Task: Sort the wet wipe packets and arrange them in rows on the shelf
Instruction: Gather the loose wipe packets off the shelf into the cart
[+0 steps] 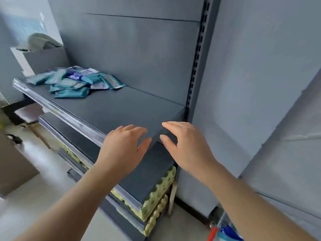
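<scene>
**Desk:** Where are the packets?

**Operator:** I see the wet wipe packets (pixel 74 80) in a loose heap at the upper left of the frame, at the far end of the top shelf (pixel 130 105). Most are teal, with a few dark blue and pale ones mixed in. They overlap at all angles.

**Desk:** And your hands?

**Operator:** Both are at the middle of the frame, over the shelf's near right corner and well apart from the heap. The left grip (pixel 121 146) is spread with relaxed fingers, palm down, and holds nothing. The right grip (pixel 187 146) is also spread and empty, with its fingertips at the shelf's end edge. I can't tell whether either one touches the metal.

**Desk:** Anything stored lower down?

**Operator:** Toward the lower middle, under the lower shelf (pixel 152 164), there are layers of yellow-green foam (pixel 156 193) with a bumpy egg-crate face. At the bottom right corner there is something blue and red, too cropped for me to identify.
</scene>
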`<state>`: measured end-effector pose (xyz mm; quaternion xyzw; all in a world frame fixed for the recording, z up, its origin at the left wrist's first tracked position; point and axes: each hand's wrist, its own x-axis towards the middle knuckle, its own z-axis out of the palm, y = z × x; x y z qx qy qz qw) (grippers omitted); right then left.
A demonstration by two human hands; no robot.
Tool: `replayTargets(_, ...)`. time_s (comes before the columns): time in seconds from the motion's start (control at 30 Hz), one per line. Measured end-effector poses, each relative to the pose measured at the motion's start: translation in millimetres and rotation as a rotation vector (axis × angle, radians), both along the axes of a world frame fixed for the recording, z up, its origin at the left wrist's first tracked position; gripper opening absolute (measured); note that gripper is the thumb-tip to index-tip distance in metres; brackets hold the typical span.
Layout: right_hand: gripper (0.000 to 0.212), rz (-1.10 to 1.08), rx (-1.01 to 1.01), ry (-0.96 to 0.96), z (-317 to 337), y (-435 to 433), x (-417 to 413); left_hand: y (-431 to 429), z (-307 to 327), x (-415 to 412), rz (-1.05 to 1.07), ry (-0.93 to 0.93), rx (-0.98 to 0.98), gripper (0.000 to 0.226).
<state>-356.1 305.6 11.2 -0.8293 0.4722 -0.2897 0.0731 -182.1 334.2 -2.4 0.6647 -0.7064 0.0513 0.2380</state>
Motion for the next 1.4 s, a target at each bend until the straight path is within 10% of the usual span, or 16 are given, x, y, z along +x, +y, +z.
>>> replayTargets(0.6,0.043,-0.108,0.13,0.035,46.4,-130.9,273.1,-135.6,39.4,305.1,0.114,0.096,0.091,0.036)
replayTargets(1.4,0.017,-0.649,0.297,-0.051,-18.0,-353.8,374.3,-433.4,10.5,444.7,-0.003,0.177,0.427,0.045)
